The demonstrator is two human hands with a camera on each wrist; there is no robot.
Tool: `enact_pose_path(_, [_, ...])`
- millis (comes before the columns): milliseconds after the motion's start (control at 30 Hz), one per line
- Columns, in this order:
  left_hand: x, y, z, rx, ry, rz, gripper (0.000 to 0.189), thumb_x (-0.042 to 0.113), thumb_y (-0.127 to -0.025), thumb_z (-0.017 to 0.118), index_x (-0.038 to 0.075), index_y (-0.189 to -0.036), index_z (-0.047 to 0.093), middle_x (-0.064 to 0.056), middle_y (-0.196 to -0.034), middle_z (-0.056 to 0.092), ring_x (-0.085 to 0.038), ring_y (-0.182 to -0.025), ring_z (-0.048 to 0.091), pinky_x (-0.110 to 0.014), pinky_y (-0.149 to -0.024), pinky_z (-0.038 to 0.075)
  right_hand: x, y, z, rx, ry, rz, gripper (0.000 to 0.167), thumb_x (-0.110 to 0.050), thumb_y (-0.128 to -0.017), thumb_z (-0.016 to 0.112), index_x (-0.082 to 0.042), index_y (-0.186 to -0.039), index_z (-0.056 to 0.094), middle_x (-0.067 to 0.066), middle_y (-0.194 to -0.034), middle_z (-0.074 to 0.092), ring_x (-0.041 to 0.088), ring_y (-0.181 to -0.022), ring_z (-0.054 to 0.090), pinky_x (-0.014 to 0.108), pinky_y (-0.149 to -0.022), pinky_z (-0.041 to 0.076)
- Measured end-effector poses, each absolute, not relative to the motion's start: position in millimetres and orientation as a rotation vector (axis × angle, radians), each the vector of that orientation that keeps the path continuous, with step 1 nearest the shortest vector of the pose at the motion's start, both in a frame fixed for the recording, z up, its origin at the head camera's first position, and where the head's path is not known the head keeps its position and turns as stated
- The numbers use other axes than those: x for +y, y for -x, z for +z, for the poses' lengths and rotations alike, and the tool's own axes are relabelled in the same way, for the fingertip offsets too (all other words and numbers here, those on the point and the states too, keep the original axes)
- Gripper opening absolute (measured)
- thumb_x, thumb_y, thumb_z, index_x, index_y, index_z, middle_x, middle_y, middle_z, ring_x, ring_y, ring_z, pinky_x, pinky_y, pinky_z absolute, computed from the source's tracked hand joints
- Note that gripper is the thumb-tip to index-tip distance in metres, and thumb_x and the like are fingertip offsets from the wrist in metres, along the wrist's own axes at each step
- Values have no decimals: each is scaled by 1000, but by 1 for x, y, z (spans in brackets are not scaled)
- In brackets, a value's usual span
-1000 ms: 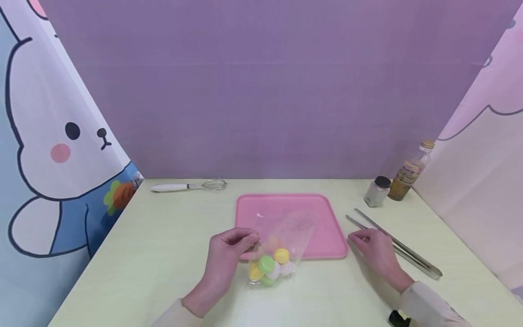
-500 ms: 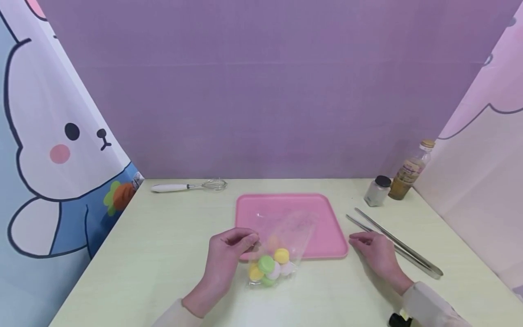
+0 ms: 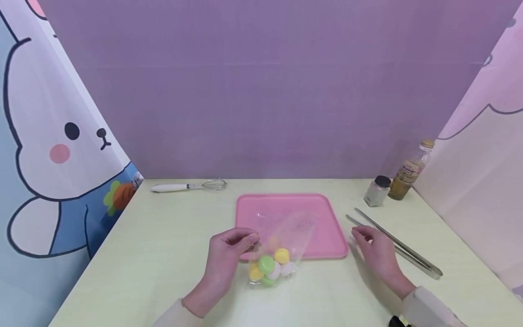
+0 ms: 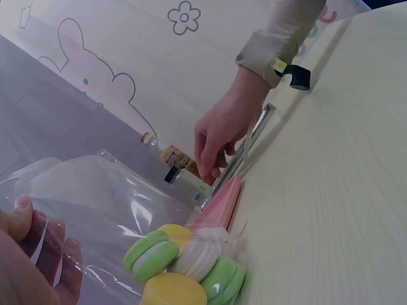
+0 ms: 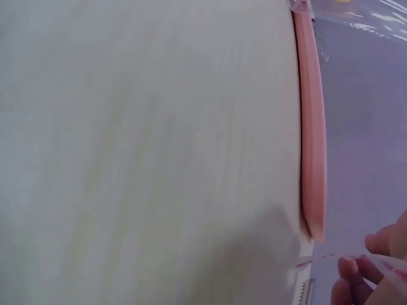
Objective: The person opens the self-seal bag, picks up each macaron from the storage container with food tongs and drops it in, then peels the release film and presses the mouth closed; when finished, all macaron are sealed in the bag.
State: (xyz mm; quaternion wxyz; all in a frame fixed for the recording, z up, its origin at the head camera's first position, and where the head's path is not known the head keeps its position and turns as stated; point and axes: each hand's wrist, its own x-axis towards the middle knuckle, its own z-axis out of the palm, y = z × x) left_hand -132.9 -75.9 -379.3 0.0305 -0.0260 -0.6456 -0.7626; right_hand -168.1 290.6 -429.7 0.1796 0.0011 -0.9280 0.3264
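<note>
My left hand pinches the upper edge of a clear plastic bag, thumb against fingers. Several macarons in green, yellow and pale pink lie at the bottom of the bag. The bag overlaps the front part of a pink tray in the head view. Right of the tray, my right hand is held near the metal tongs. Its curled fingers pinch a thin see-through strip with red print, which trails down beside the wrist in the left wrist view.
A white-handled whisk lies at the back left. At the back right stand a small jar with a black lid and a corked bottle of amber liquid. A purple wall closes off the table's far edge.
My right hand has shifted slightly right and up, and its fingertips have drawn back from the tray's edge. The left hand and the bag have stayed put.
</note>
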Motion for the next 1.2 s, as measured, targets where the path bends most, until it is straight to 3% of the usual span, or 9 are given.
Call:
enact_pose_path(233, [-76,132,-379,-1970,117,-2350,19,7,-89,77,-7,-101,73,-16,-91,74,-19,-80,72,-31,-79,60,282,166,-421,-2377,-60,872,16,-12,-101,62,-4,-105,75,3,-83,72,12,-59,52,21,-49,39])
enact_pose_path(433, [-76,132,-379,-1957,128,-2355,19,7,-88,78,-7,-99,73,-16,-91,74,-19,-79,72,-31,-79,61,271,163,-404,-2250,-86,898,15,-9,-101,61,-6,-105,76,-1,-83,72,8,-68,52,15,-61,39])
enact_pose_path(733, [-77,135,-382,-1970,124,-2355,16,7,-88,77,-4,-99,74,-14,-91,75,-20,-80,72,-33,-80,61,244,148,-382,-2141,-288,990,17,1,-98,61,-6,-106,75,2,-84,72,2,-69,54,16,-47,37])
enact_pose_path(967, [-76,134,-381,-1968,117,-2360,14,6,-88,77,-4,-98,75,-14,-91,75,-20,-80,72,-33,-79,61,236,146,-380,-2110,-391,961,18,4,-98,59,-4,-107,73,-2,-86,71,-1,-78,59,14,-56,40])
enact_pose_path(1067, [-76,134,-381,-1972,121,-2358,15,6,-88,77,-4,-98,74,-14,-91,75,-20,-80,72,-33,-79,61,235,147,-389,-2108,-390,960,20,7,-97,58,-3,-106,73,-3,-85,70,2,-73,59,14,-56,40])
enact_pose_path(1200, [-76,132,-380,-1977,127,-2349,16,7,-88,77,-5,-98,74,-14,-90,75,-19,-80,72,-32,-79,61,232,144,-405,-2238,-340,967,21,9,-94,59,-3,-106,71,-3,-80,67,5,-60,51,17,-47,39])
